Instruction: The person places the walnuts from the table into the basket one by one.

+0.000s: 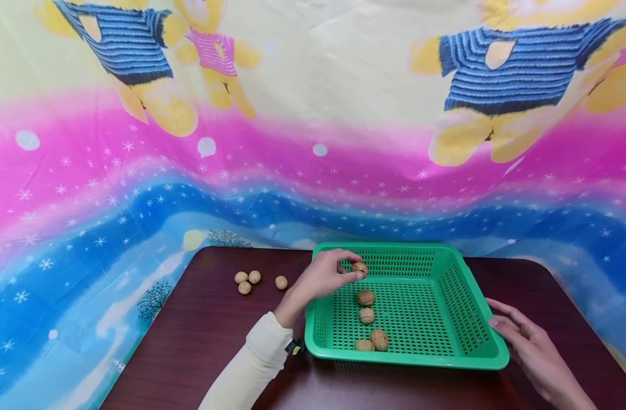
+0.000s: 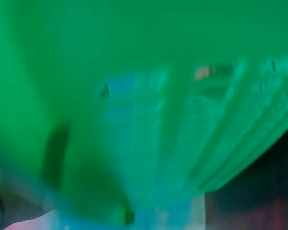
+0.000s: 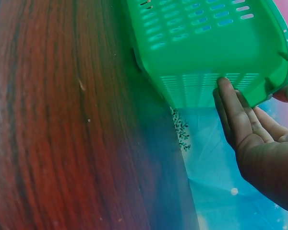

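My left hand [image 1: 325, 274] pinches a walnut [image 1: 359, 269] between thumb and fingertips, above the left part of a green plastic basket [image 1: 405, 360]. Several walnuts lie on the basket's slotted floor below it, among them a darker walnut [image 1: 366, 297] and a larger walnut [image 1: 379, 340] by the near wall. On the basket's right side, my right hand [image 1: 529, 347] holds the rim, thumb on top. In the right wrist view, its long fingers [image 3: 235, 112] lie fairly straight against the outer wall. The left wrist view is filled by blurred green basket; the left hand's grip is hidden there.
Left of the basket, a cluster of 3 walnuts [image 1: 244, 288] and a lone walnut [image 1: 281, 283] rest on the dark wooden table [image 1: 190, 330]. Behind the table hangs a printed cloth [image 1: 318, 171] with bears and snowflakes.
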`<state>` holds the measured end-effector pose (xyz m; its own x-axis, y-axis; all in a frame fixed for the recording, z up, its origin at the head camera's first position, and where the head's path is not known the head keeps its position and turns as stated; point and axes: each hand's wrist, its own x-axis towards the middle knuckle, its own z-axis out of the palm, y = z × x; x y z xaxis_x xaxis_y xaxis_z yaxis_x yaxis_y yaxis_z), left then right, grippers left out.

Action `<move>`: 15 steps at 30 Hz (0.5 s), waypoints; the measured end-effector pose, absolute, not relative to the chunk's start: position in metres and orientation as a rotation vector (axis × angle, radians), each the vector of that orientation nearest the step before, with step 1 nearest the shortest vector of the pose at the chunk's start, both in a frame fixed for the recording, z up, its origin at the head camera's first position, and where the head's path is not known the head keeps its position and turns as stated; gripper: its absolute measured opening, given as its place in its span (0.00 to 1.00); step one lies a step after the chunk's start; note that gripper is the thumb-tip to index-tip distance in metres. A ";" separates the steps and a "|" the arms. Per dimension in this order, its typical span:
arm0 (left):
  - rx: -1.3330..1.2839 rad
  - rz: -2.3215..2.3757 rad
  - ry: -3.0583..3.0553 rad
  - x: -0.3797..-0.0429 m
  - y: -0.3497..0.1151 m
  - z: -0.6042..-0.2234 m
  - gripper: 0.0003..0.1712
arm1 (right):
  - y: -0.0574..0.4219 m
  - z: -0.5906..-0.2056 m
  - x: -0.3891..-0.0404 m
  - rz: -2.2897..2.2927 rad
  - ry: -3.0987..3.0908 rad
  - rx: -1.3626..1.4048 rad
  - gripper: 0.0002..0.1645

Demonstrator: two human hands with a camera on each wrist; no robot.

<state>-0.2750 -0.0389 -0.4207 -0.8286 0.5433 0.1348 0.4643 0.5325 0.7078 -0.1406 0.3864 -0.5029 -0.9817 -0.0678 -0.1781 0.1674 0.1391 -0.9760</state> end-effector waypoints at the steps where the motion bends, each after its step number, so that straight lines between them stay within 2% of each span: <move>1: 0.881 1.172 2.643 -0.274 -0.034 -0.422 0.23 | 0.386 -0.503 -0.141 -1.951 2.226 0.097 0.29; 15: 1.026 0.965 2.481 -0.270 -0.002 -0.449 0.20 | 0.386 -0.501 -0.139 -1.930 2.239 0.114 0.30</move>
<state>-0.2699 -0.0018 -0.4492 -0.7051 0.7091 -0.0096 0.5163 0.5226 0.6784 -0.1393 0.3861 -0.5011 -0.9803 -0.0611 -0.1877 0.1766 0.1529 -0.9723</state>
